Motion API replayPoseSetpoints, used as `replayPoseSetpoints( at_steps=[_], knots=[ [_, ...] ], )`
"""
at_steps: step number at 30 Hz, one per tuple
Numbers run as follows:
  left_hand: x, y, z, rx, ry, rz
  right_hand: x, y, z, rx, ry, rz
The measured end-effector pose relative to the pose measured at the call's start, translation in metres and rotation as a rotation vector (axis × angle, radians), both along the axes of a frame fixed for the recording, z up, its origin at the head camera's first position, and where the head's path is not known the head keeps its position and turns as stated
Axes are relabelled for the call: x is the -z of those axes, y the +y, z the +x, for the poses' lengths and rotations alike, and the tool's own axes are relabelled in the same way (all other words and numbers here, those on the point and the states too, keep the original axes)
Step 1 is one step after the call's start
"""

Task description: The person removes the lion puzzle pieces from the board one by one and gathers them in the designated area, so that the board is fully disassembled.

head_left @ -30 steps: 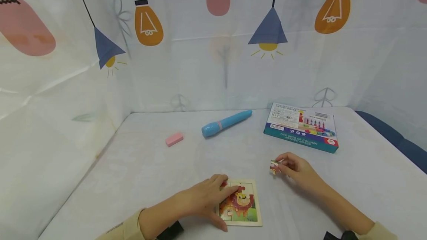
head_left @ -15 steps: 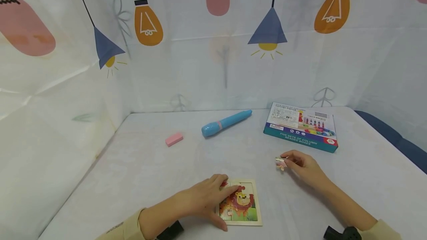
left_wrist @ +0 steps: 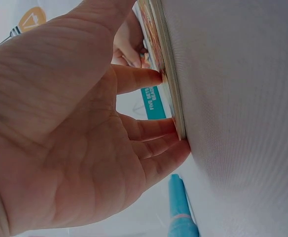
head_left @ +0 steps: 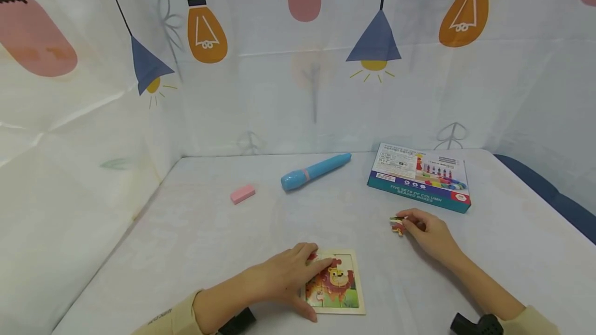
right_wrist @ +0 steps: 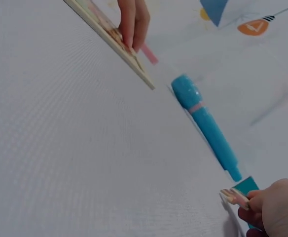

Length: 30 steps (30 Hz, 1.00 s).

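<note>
Currently, your right hand (head_left: 430,232) pinches a puzzle piece (head_left: 397,225) beyond and right of the puzzle tray (head_left: 337,311); your left hand (head_left: 287,275) rests spread-fingered on it. Slack pinching risks dropping the piece; uneven pressure, skewing the tray.

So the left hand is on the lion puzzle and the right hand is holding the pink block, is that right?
Almost! The right hand is holding a small puzzle piece, not the pink block, which lies on the table; the head view shows this. The left hand is on the lion puzzle, as you said.
</note>
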<state>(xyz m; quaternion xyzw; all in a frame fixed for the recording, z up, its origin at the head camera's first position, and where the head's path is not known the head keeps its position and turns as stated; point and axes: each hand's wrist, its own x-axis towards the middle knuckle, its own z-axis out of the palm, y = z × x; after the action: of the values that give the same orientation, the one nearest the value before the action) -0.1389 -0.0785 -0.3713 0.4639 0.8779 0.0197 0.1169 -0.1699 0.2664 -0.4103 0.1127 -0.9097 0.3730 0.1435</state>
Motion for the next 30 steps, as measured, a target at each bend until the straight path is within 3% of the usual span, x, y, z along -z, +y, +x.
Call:
replayPoseSetpoints(
  at_steps=[9,30],
  knots=[
    [-0.0001,-0.0006,-0.0007,-0.001,0.008,0.001,-0.0009,-0.0047,-0.0020,0.047,-0.042,0.103],
    [-0.0016,0.0001,0.0014,-0.020,-0.017,0.003,0.0013,-0.0087,-0.0008,0.057,0.011,0.192]
  ],
)
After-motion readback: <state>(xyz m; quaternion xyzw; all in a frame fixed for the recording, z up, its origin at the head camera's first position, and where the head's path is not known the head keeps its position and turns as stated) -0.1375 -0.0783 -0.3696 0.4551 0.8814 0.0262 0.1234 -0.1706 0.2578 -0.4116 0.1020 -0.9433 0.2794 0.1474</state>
